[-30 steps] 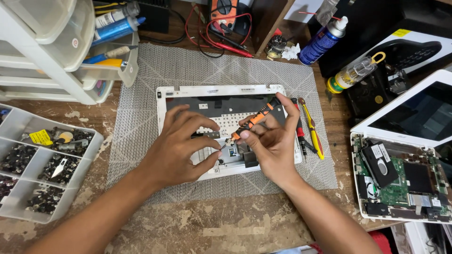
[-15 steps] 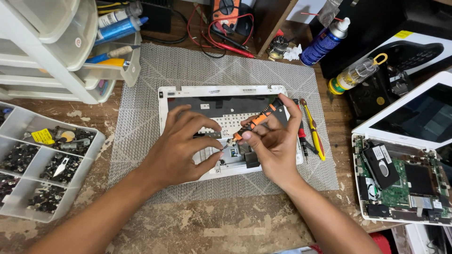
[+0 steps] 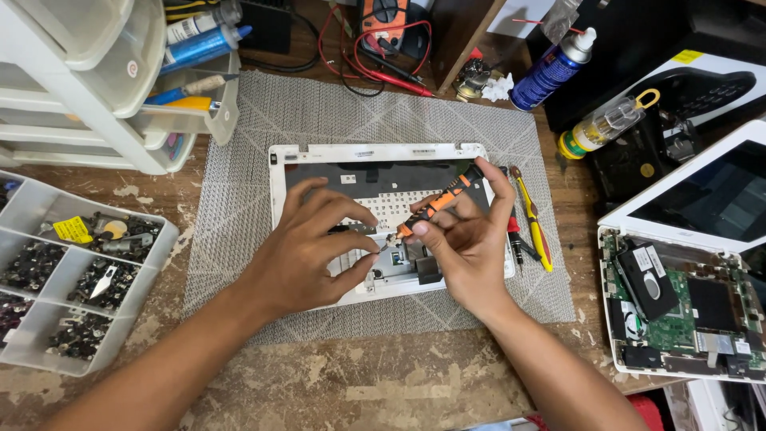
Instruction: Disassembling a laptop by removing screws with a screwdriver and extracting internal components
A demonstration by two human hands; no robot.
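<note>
Screwdriver (image 3: 435,204) tip hidden between hands, laptop shell (image 3: 319,160) half covered

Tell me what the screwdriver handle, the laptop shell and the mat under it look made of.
Screwdriver: orange and black handle, likely plastic with rubbery grip, in the right hand.
Laptop shell: white moulded plastic, matt, scuffed at the edges.
Mat: grey woven weave, probably vinyl or fabric.
</note>
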